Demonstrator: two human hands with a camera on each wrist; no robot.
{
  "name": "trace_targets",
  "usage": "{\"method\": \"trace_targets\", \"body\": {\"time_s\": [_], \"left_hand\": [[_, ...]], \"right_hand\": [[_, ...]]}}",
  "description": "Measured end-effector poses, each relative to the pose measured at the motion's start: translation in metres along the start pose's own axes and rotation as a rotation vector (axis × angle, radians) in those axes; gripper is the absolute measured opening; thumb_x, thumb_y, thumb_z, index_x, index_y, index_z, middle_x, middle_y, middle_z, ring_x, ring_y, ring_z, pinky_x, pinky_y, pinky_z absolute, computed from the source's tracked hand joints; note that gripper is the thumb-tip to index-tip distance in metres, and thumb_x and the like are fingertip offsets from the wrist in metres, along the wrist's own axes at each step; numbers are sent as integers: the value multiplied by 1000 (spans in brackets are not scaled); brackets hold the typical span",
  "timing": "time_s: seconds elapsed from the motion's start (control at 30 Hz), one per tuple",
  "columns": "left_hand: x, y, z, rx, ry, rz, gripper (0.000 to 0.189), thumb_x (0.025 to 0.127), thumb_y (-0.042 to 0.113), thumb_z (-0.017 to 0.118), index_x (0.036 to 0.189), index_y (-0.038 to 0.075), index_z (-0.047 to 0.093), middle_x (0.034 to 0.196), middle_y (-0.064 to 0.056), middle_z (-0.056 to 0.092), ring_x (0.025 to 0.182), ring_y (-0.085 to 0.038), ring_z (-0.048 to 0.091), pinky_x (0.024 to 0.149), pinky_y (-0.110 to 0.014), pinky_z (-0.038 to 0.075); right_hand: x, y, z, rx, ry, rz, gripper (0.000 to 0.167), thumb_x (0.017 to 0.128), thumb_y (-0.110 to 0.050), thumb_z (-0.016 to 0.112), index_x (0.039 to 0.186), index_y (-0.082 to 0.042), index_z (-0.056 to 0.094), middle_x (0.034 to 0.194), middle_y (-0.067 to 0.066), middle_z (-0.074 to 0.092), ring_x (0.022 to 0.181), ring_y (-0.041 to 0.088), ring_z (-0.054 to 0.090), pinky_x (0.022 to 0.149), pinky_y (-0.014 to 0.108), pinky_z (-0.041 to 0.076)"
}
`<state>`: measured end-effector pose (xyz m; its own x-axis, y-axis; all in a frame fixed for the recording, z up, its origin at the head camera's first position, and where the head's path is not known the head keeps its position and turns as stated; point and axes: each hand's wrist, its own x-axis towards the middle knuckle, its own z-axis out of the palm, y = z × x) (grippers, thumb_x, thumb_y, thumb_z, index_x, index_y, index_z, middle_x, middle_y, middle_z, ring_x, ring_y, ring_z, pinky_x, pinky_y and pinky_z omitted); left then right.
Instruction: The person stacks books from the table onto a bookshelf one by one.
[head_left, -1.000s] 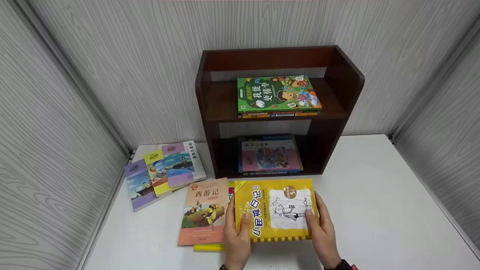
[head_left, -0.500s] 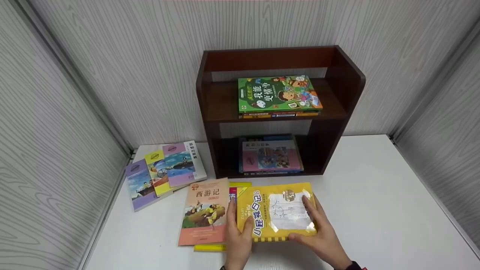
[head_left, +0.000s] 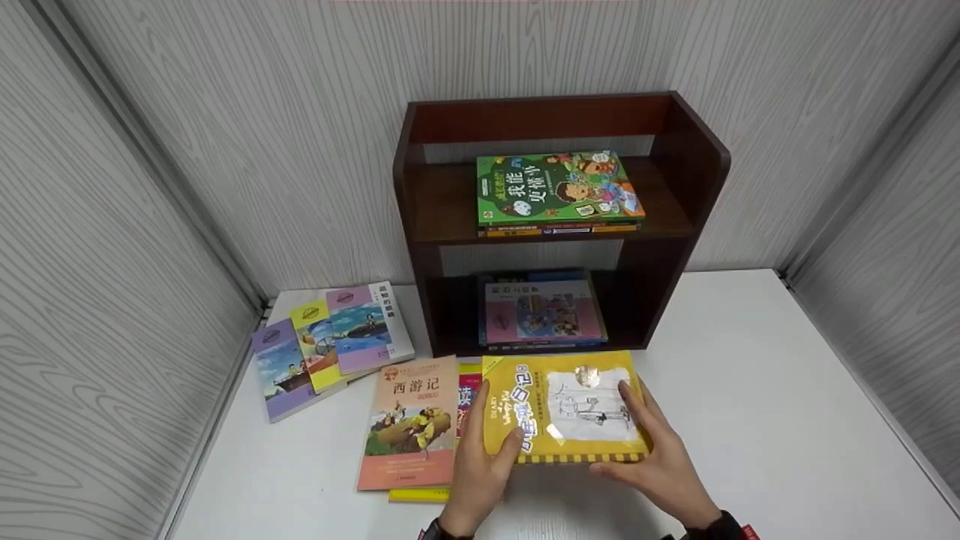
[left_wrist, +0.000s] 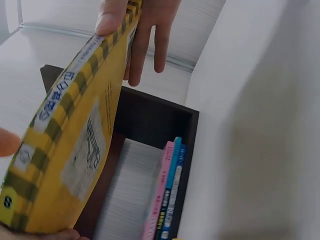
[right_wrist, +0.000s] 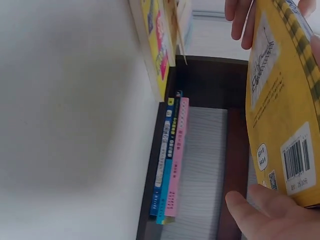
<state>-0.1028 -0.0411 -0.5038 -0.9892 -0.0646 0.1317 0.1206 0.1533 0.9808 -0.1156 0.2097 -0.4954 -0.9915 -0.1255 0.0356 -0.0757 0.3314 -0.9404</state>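
A yellow paperback book [head_left: 559,412] with a stick-figure drawing on its cover is held above the table between both hands. My left hand [head_left: 484,465] grips its left edge, thumb on the cover. At the other end, my right hand [head_left: 664,465] grips the lower right corner, with the thumb along the spine edge. In the left wrist view the book's checkered spine [left_wrist: 65,100] shows. The right wrist view shows its back cover with a barcode [right_wrist: 298,157].
A dark brown two-tier bookshelf [head_left: 675,300] stands behind the book. Green-topped books [head_left: 559,187] lie stacked on its upper tier, pink-topped ones [head_left: 544,311] below. An orange book [head_left: 409,427] overlaps a yellow-edged one [head_left: 420,495]. Three books [head_left: 360,330] fan out at the left.
The yellow book has first tilted and dropped slightly, then moved up and a little right toward the shelf. My right hand has shifted its grip, its thumb moving to the lower edge.
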Motion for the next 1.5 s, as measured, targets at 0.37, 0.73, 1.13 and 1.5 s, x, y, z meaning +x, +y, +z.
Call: {"method": "trace_targets", "body": {"time_s": [0.37, 0.73, 1.13, 1.5], "left_hand": [[22, 26, -27, 127, -184, 133, 121, 81, 37, 93, 171, 14, 15, 174, -22, 9, 161, -44, 7, 124, -73, 21], [63, 74, -41, 175, -220, 311, 124, 82, 48, 90, 171, 12, 11, 173, -19, 9, 160, -34, 7, 128, -57, 28], [131, 116, -50, 337, -210, 479, 131, 78, 82, 64, 169, 5, 9, 174, -20, 13, 159, -37, 8, 127, -65, 17], [187, 117, -53, 564, -232, 396, 126, 82, 83, 59, 170, 10, 4, 177, -10, 20, 162, -32, 4, 131, -59, 5]], "right_hand": [[7, -29, -15, 42, 176, -211, 106, 73, 2, 94, 163, -6, 38, 170, 18, 32, 141, 6, 44, 93, 10, 48], [33, -73, -30, -52, 313, -444, 105, 69, 12, 92, 160, 3, 40, 161, 26, 45, 120, 3, 59, 90, 11, 49], [95, -111, -55, -125, 305, -514, 97, 78, 4, 90, 161, -1, 39, 165, 17, 43, 130, 7, 54, 100, 12, 44], [147, -122, -65, -263, 219, -372, 97, 88, -31, 88, 165, -9, 34, 166, 12, 41, 120, 19, 57, 95, 13, 47]]}}
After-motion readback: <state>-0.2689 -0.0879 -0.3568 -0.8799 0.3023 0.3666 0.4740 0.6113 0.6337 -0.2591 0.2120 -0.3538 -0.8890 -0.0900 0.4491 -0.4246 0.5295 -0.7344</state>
